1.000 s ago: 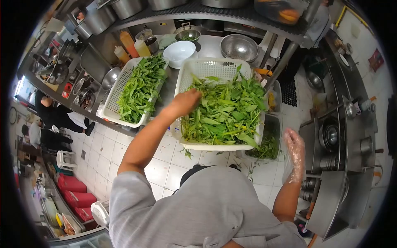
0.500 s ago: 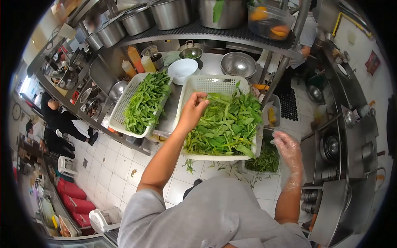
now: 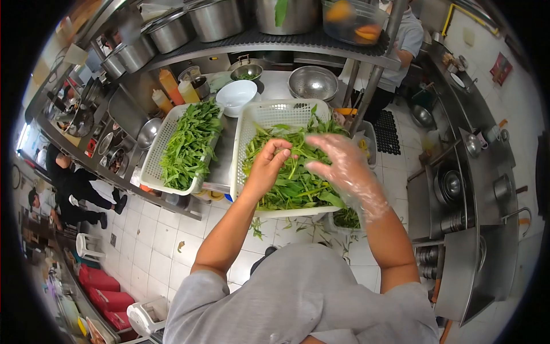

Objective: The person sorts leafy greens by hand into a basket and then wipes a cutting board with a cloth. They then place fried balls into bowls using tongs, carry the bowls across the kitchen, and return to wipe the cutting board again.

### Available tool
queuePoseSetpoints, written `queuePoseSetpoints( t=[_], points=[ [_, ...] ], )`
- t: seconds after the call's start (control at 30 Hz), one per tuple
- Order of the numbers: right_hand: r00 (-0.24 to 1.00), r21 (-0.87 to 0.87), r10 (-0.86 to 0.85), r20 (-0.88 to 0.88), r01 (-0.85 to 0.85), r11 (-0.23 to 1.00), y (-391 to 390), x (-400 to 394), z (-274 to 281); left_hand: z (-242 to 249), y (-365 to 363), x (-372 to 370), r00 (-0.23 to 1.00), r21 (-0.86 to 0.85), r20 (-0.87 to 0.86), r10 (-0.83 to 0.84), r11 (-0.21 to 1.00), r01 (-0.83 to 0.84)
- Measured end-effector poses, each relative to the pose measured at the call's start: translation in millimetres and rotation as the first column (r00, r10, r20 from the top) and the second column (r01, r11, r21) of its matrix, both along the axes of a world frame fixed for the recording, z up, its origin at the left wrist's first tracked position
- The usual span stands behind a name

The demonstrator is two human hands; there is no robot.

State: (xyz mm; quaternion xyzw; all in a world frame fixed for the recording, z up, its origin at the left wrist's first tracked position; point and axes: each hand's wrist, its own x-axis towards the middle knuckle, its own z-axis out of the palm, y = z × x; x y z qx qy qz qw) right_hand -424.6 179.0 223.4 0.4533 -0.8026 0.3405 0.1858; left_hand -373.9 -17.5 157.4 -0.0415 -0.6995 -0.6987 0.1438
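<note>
A white perforated basket (image 3: pixel 245 123) stands in front of me, heaped with long leafy greens (image 3: pixel 298 186). Over its left part is my left hand (image 3: pixel 268 169), bare, thumb and fingers pinched on what looks like a thin leafy green stem; the fingers partly hide it. My right hand (image 3: pixel 346 172) wears a clear plastic glove and hovers above the basket's right side. Its fingers are apart and slightly blurred, and nothing shows in them. To the left, a second white basket (image 3: pixel 150 166) holds more of the greens (image 3: pixel 189 146).
A white bowl (image 3: pixel 236 94), a colander (image 3: pixel 313 85) and sauce bottles (image 3: pixel 171 86) stand behind the baskets. Overhead, a shelf (image 3: pixel 275 46) carries large pots. A tub of greens (image 3: pixel 345 221) is low at right. Leaf scraps lie on the tiled floor (image 3: pixel 189 221). Other people stand farther off.
My right hand has come from the right, outside the basket, to above the greens near my left hand. My left hand is slightly lower and still pinched. The head view has shifted a little.
</note>
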Motion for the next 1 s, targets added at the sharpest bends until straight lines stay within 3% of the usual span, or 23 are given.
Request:
queuePoseSetpoints(
  t=[0.03,0.07,0.13,0.17,0.2,0.27,0.3,0.33,0.4,0.43,0.5,0.53,0.63,0.7,0.8,0.87,1.0],
  points=[
    [0.979,0.163,0.008,0.206,-0.042,0.986,0,-5,5,-2,1,1,1.0,0.043,0.006,0.011,0.999,-0.011],
    [0.978,0.166,0.006,0.209,-0.041,0.985,-1,-6,5,-5,0,3,1.0,0.047,0.009,0.009,0.999,-0.009],
    [0.954,0.052,-0.112,0.278,0.101,0.993,-4,-10,7,-9,-3,4,0.995,0.152,0.06,0.078,0.985,-0.087],
    [0.947,-0.072,-0.071,0.315,0.099,0.993,-4,-15,-1,-12,-6,6,0.992,0.144,0.103,0.067,0.986,-0.082],
    [0.947,-0.068,-0.07,0.315,0.096,0.993,-1,-16,-2,-14,-5,9,0.992,0.148,0.104,0.07,0.985,-0.085],
    [0.942,0.048,0.135,0.306,-0.157,0.986,7,-17,-5,-20,-2,18,0.989,0.112,0.123,0.087,0.989,-0.101],
    [0.908,0.168,0.28,0.311,-0.342,0.924,14,-24,-26,-23,-2,22,0.989,0.127,0.12,0.08,0.987,-0.095],
    [0.906,0.17,0.281,0.315,-0.346,0.923,17,-16,-26,-30,-3,24,0.989,0.13,0.124,0.083,0.987,-0.099],
    [0.735,0.348,0.063,0.675,-0.393,0.851,22,2,-23,-43,-8,27,0.997,0.134,0.065,0.039,0.99,-0.048],
    [0.733,0.348,0.065,0.677,-0.397,0.849,20,1,-25,-46,-10,30,0.997,0.117,0.069,0.022,0.993,-0.03],
    [0.929,0.165,-0.071,0.364,0.01,0.986,13,-7,-31,-47,-12,33,0.997,0.113,0.076,0.017,0.993,-0.025],
    [0.959,0.013,-0.191,0.21,0.193,0.981,10,-9,-34,-47,-11,36,0.997,0.107,0.083,0.006,0.994,-0.015],
    [0.982,0.053,0.089,-0.166,-0.082,0.995,-13,-12,-34,-43,-8,37,0.994,-0.018,0.102,0.046,0.999,-0.044],
    [0.968,0.119,0.216,-0.126,-0.201,0.972,-28,-9,-46,-44,-5,35,0.994,-0.07,0.081,0.068,0.996,-0.063],
    [0.969,0.109,0.208,-0.136,-0.194,0.975,-33,-1,-60,-50,-1,35,0.992,0.075,0.123,0.03,0.996,-0.04],
    [0.967,0.044,0.216,-0.138,-0.212,0.976,-31,0,-58,-45,3,40,0.978,0.363,0.184,0.102,0.917,-0.164],
    [0.957,0.039,0.258,-0.134,-0.255,0.966,-25,2,-50,-59,-8,46,0.96,0.331,0.271,0.065,0.93,-0.156]
  ],
)
